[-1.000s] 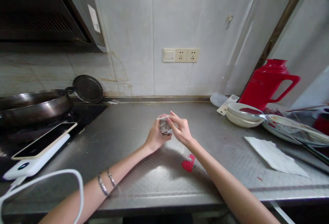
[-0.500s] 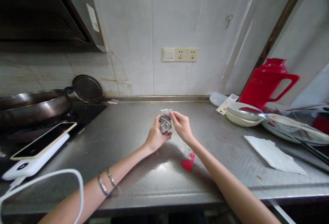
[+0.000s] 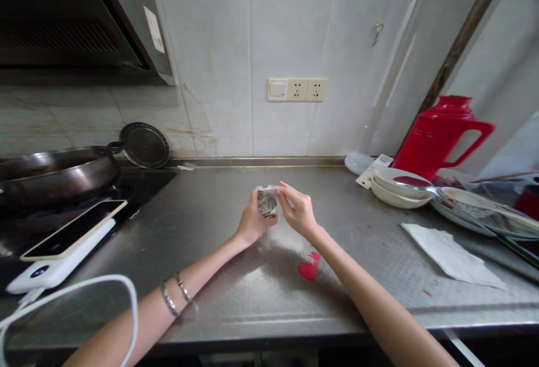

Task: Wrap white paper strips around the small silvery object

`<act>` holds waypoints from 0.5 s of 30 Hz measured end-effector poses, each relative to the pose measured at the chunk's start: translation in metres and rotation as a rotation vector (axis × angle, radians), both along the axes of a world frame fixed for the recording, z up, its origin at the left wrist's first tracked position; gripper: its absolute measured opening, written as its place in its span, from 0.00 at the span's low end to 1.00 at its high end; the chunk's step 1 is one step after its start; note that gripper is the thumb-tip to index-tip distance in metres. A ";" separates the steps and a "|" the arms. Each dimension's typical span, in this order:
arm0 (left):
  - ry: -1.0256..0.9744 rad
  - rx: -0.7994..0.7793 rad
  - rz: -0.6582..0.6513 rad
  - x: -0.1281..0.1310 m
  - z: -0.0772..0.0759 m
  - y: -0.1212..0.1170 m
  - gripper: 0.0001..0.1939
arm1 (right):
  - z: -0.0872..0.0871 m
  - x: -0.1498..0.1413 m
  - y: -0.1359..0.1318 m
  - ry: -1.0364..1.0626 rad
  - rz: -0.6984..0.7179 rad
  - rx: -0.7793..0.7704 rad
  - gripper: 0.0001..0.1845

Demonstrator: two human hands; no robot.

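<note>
The left hand's (image 3: 252,222) fingers grasp a small silvery object (image 3: 266,203) above the tabletop (image 3: 202,215), beyond the red patch (image 3: 309,269). Its white-edged end faces up; its long axis is unclear. The right hand's (image 3: 300,211) fingers are pinched at the white strip (image 3: 272,188) there. Far left of the patch, a pan (image 3: 59,176) has a dark inside, contents unreadable; to its right, stacked bowls (image 3: 398,201) have a spoon (image 3: 410,182) across them.

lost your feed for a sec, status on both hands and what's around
Left hand gripping small shiny object. Right hand at its upper edge. Nothing blocking either hand.
</note>
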State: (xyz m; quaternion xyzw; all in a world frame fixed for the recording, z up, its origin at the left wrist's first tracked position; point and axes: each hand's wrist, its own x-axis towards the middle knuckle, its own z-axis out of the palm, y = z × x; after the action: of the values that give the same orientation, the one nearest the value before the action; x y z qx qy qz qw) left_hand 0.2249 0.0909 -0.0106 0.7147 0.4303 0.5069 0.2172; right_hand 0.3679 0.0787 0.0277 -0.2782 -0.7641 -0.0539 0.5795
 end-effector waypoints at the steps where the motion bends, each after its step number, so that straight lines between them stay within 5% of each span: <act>1: 0.020 0.017 0.000 0.000 0.000 -0.001 0.41 | 0.000 0.000 0.001 0.055 -0.049 -0.003 0.14; 4: 0.092 0.066 -0.017 0.001 -0.001 -0.004 0.43 | 0.000 0.000 0.002 0.092 -0.135 -0.062 0.13; 8: 0.175 0.083 -0.031 0.002 -0.003 -0.006 0.41 | 0.003 -0.002 -0.002 0.033 -0.057 -0.203 0.15; 15: 0.204 0.072 -0.022 0.003 -0.004 -0.009 0.38 | 0.008 -0.002 -0.008 0.038 0.029 -0.211 0.14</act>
State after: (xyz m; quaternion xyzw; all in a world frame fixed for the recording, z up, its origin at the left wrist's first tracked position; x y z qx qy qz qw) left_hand 0.2275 0.0820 -0.0144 0.7745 0.4239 0.4441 0.1520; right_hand 0.3654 0.0711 0.0356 -0.3277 -0.7582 0.0406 0.5622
